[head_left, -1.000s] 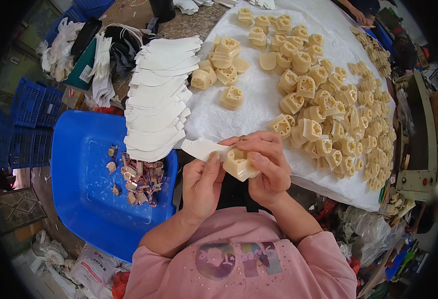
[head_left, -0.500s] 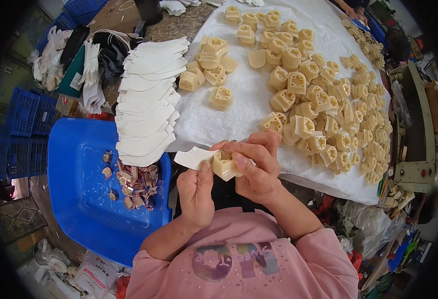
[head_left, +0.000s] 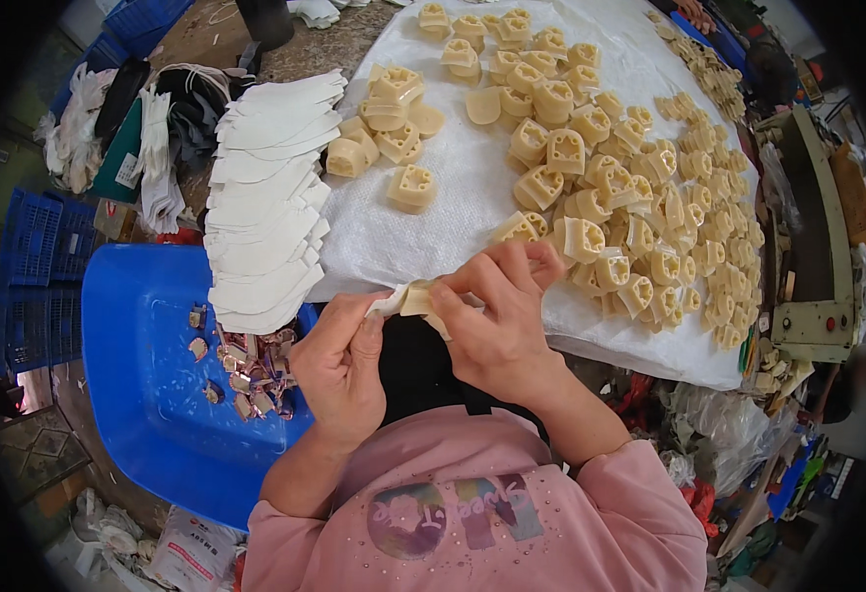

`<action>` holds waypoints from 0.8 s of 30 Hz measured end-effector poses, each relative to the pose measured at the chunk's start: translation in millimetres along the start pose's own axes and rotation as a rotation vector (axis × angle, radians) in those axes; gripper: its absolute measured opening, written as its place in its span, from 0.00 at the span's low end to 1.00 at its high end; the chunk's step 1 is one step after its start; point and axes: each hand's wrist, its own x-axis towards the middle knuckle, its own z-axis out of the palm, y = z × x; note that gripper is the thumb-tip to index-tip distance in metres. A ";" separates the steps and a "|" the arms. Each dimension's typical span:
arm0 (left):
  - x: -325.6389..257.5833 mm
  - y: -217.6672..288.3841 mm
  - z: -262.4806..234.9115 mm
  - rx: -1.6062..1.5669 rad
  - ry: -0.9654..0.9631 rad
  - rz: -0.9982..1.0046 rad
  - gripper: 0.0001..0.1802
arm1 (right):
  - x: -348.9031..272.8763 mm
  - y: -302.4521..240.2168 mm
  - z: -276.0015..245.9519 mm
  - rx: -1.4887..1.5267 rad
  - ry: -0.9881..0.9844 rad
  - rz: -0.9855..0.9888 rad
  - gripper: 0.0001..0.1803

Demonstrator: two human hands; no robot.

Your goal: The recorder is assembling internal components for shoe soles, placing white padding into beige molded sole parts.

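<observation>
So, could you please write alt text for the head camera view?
Two bare hands, the left hand and right hand, hold a small cream block together above the person's lap. Ahead, a white cloth carries many similar cream blocks; a stack of white sheets and a blue tub lie to the left.

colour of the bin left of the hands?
Bright blue: the plastic bin, holding small scraps, sits beside the left hand. Head view, the only one.

blue tub — scraps, white cut-outs
</observation>
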 end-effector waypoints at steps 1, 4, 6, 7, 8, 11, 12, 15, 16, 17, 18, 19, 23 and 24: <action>-1.4 -1.0 1.2 0.020 -0.010 -0.008 0.09 | -0.6 -0.4 0.7 -0.001 0.000 0.005 0.18; -3.2 -3.4 4.2 0.076 -0.027 0.017 0.08 | -1.7 -0.4 1.7 -0.009 -0.091 0.020 0.15; -2.1 -4.1 6.4 0.111 -0.035 0.051 0.09 | -1.8 0.4 1.5 0.007 -0.109 -0.015 0.14; -0.2 -4.4 8.1 0.185 -0.048 0.148 0.10 | -2.9 1.3 2.2 0.006 -0.107 -0.014 0.14; 1.4 -4.9 9.3 0.258 -0.061 0.246 0.11 | -5.2 2.8 3.9 -0.009 -0.091 -0.044 0.13; 5.8 -10.0 10.2 0.370 -0.117 0.372 0.13 | -10.9 8.3 11.8 -0.001 -0.056 -0.056 0.12; 5.0 -9.4 9.5 0.369 -0.123 0.373 0.13 | -12.0 9.4 13.7 0.030 -0.042 -0.041 0.12; -0.2 -9.4 5.5 0.251 -0.156 0.209 0.08 | -10.3 15.8 14.6 0.202 -0.030 0.036 0.13; -2.6 -13.8 3.4 0.129 -0.143 0.101 0.08 | -11.7 16.1 15.2 0.205 -0.030 0.037 0.13; -4.9 -18.4 2.6 0.008 -0.127 -0.008 0.09 | -14.0 16.7 16.4 0.281 -0.030 0.065 0.15; -5.3 -23.8 3.5 0.014 -0.121 -0.011 0.09 | -14.8 17.0 17.8 0.361 -0.031 0.088 0.16; -3.3 -30.2 5.6 -0.146 -0.142 0.013 0.09 | -15.2 16.4 17.3 0.371 -0.033 0.084 0.16; 6.3 -32.1 6.4 -0.166 -0.191 0.157 0.07 | -15.6 14.8 10.9 0.560 -0.075 0.112 0.17; 8.1 -31.7 7.1 -0.048 -0.206 0.237 0.06 | -15.9 15.7 10.9 0.585 -0.095 0.118 0.17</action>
